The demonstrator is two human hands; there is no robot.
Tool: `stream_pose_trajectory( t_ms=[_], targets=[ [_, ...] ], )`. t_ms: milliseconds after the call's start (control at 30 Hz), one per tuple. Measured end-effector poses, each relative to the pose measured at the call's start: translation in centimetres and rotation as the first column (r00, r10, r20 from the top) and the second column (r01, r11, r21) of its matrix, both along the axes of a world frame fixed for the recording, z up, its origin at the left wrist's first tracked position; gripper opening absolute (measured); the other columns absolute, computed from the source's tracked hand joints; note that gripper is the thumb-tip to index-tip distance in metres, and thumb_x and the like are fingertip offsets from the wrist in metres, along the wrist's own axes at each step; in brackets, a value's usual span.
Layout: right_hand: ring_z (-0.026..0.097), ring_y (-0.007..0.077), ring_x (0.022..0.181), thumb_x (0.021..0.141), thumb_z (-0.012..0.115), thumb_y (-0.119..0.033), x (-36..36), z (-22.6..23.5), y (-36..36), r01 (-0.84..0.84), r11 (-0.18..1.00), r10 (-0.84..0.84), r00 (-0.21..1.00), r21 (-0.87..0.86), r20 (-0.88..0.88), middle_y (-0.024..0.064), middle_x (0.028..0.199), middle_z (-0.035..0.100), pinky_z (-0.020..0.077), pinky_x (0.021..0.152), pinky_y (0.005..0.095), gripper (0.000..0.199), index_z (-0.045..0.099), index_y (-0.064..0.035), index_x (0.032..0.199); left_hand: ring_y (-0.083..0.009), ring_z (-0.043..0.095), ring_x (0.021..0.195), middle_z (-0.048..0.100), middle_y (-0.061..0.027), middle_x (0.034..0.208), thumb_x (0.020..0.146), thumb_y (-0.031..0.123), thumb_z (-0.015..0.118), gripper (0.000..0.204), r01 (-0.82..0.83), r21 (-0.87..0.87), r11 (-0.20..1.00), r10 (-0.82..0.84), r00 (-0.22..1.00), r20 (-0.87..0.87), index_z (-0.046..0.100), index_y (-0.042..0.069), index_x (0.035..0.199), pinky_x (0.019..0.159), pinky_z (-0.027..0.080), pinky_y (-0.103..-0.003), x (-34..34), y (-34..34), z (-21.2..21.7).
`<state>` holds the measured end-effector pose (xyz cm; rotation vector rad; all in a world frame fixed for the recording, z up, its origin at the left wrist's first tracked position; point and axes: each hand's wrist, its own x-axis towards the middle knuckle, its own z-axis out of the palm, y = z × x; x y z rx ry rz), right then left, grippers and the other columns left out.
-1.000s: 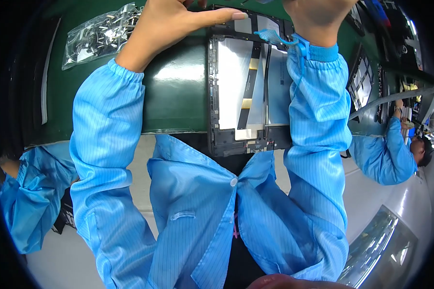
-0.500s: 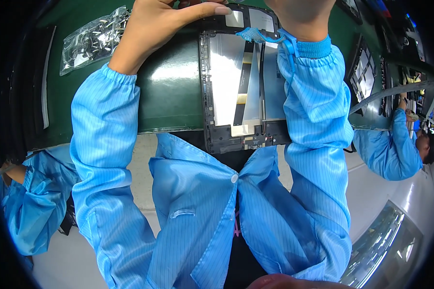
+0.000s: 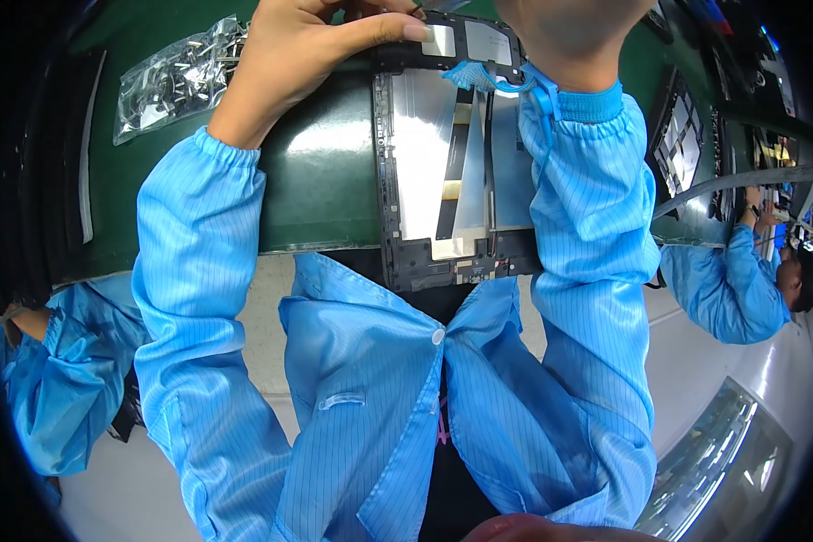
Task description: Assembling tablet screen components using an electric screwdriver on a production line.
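An opened tablet-like device, with a black frame and silvery inner plate, lies in front of me and overhangs the green table's near edge. My left hand is at its far left corner, thumb stretched over the frame and the other fingers curled. Whatever sits between those fingers is too small to make out. My right hand is over the far right corner, its fingers cut off by the upper picture edge. A blue wrist strap circles my right wrist, its loose end lying across the device.
A clear bag of small metal parts lies on the green table at the left. Dark panels stand at the far left. Another framed panel and a grey cable are at the right. Blue-sleeved people sit on both sides.
My left fingers have shifted slightly, and a fingertip now shows above the thumb. My right hand has moved a little to the right. The device stays almost in place.
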<state>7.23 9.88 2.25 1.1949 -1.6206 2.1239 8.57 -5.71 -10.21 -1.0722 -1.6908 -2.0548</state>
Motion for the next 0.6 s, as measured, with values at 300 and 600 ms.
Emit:
stream_pose_trajectory(
  t_ms=[300,600],
  targets=[
    [0.053,0.0139,0.047,0.094,0.048,-0.009,0.5,0.5,1.0,0.015,1.000,-0.014,0.994,0.009,-0.104,0.0263,0.099,0.070,0.0486,0.049,0.0271,0.031,0.055,0.0121,0.115,-0.0157,0.066,0.091,0.070,-0.0076,0.097,0.083,-0.005,0.075,0.011,-0.209,-0.287,0.935,0.277,0.935,0.222,0.072,-0.002,0.094,0.087,0.054,-0.027,2.0,-1.6,1.4],
    [0.054,0.0133,0.047,0.098,0.047,-0.009,0.7,0.3,0.8,-0.067,0.994,0.070,0.997,-0.091,0.029,0.0258,0.100,0.071,0.0479,0.048,0.0257,0.028,0.055,0.0103,0.117,-0.0140,0.067,0.088,0.071,-0.0049,0.094,0.082,-0.004,0.076,0.013,-0.232,-0.294,0.927,0.316,0.906,0.283,0.073,-0.001,0.095,0.086,0.053,-0.027,2.3,-1.7,1.7]
  ],
)
